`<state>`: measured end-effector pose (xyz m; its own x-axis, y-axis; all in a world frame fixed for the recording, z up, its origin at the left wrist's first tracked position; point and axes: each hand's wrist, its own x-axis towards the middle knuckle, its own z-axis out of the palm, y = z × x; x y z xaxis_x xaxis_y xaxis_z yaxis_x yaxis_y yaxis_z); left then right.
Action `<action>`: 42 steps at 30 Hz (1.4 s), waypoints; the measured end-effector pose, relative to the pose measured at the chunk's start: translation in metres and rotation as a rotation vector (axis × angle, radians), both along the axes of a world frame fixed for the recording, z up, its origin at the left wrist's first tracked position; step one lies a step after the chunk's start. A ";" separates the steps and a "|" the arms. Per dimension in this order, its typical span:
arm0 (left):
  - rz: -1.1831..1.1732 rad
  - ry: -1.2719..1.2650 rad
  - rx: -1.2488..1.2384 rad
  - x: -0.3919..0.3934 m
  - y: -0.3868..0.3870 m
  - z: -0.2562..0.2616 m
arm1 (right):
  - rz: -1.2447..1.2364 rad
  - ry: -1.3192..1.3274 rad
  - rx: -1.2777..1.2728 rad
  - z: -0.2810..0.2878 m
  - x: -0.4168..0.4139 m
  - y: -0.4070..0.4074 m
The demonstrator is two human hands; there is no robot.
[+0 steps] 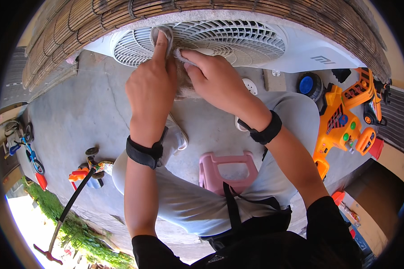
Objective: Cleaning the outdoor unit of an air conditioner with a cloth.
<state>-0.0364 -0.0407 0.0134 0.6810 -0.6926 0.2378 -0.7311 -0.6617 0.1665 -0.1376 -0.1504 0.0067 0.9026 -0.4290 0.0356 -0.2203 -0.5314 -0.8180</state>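
A white air-conditioner outdoor unit (pixel 309 50) with a Xiaomi logo stands before me, its round fan grille (pixel 235 35) facing my hands. My left hand (pixel 151 84) presses a greyish-brown cloth (pixel 184 80) against the left part of the grille, the index finger extended over it. Another edge of the cloth is pinched between the thumb and index finger of my right hand (pixel 219 79), close to the grille's lower middle. Between both hands the fuzzy cloth hangs down. Black straps circle both wrists.
A rolled bamboo blind (pixel 202 6) overhangs the unit. Below me is a pink plastic stool (pixel 208 171). Yellow ride-on toy (pixel 336 121) stands right, a scooter (pixel 75 195) left, and a blue balance bike (pixel 30 151) farther left. A block (pixel 274 80) sits beneath the unit.
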 end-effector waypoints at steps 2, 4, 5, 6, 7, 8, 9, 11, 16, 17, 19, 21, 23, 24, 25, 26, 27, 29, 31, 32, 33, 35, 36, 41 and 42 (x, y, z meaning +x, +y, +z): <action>0.012 0.004 0.023 0.000 -0.003 -0.002 | -0.018 -0.001 0.058 0.003 0.001 0.001; 0.012 0.010 0.044 0.004 -0.001 -0.007 | 0.003 -0.049 0.076 0.006 0.004 0.008; -0.014 0.048 0.006 0.010 0.001 -0.012 | -0.006 -0.049 0.071 0.005 0.005 0.011; -0.038 0.087 -0.035 0.015 0.004 -0.017 | -0.010 -0.091 0.060 0.001 0.007 0.013; -0.040 0.086 -0.048 0.021 0.007 -0.018 | -0.009 -0.136 0.045 0.001 0.009 0.013; -0.106 0.136 -0.084 0.026 0.010 -0.019 | -0.010 -0.088 0.041 0.003 0.009 0.015; -0.170 0.187 -0.120 0.027 0.009 -0.015 | -0.008 -0.086 0.027 0.004 0.008 0.015; -0.172 0.190 -0.146 0.026 0.011 -0.007 | -0.012 -0.084 0.086 0.004 0.008 0.015; -0.244 0.171 -0.149 0.031 0.021 0.002 | -0.071 -0.265 0.112 0.012 0.013 0.014; -0.237 0.169 -0.148 0.030 0.022 0.003 | -0.093 -0.319 0.088 0.008 0.015 0.015; -0.183 0.177 -0.213 0.026 0.024 0.007 | -0.111 -0.369 0.070 0.008 0.018 0.018; -0.154 0.156 -0.215 0.028 0.028 0.014 | -0.112 -0.305 0.145 0.011 0.018 0.023; -0.130 0.137 -0.217 0.027 0.028 0.014 | -0.164 -0.327 0.177 0.005 0.021 0.024; -0.108 0.095 -0.203 0.027 0.026 0.014 | -0.217 -0.357 0.204 0.002 0.024 0.023; -0.087 0.053 -0.190 0.026 0.024 0.015 | -0.220 -0.360 0.204 -0.002 0.025 0.021; -0.091 0.051 -0.189 0.023 0.022 0.014 | -0.317 -0.417 0.247 -0.006 0.025 0.019; -0.062 0.035 -0.201 0.021 0.021 0.014 | -0.411 -0.476 0.293 -0.007 0.025 0.019; -0.037 0.014 -0.209 0.018 0.022 0.012 | -0.438 -0.415 0.539 -0.007 0.022 0.017; 0.074 0.036 -0.120 0.014 0.022 0.006 | -0.674 -0.372 0.784 -0.004 0.020 0.015; 0.067 0.037 -0.120 0.015 0.022 0.005 | -0.685 -0.343 0.883 -0.001 0.016 0.012; 0.074 0.040 -0.114 0.017 0.024 0.006 | -0.695 -0.344 0.885 0.001 0.013 0.010; 0.074 0.047 -0.104 0.016 0.022 0.008 | -0.683 -0.187 1.111 0.003 0.008 0.007; 0.087 0.038 -0.104 0.015 0.020 0.009 | -0.690 -0.186 1.112 0.001 0.007 0.006; 0.074 0.101 -0.112 0.019 0.023 0.013 | -0.488 -0.240 0.988 0.008 0.004 0.008; 0.071 0.064 -0.122 0.020 0.022 0.010 | -0.482 -0.240 0.988 0.008 0.003 0.009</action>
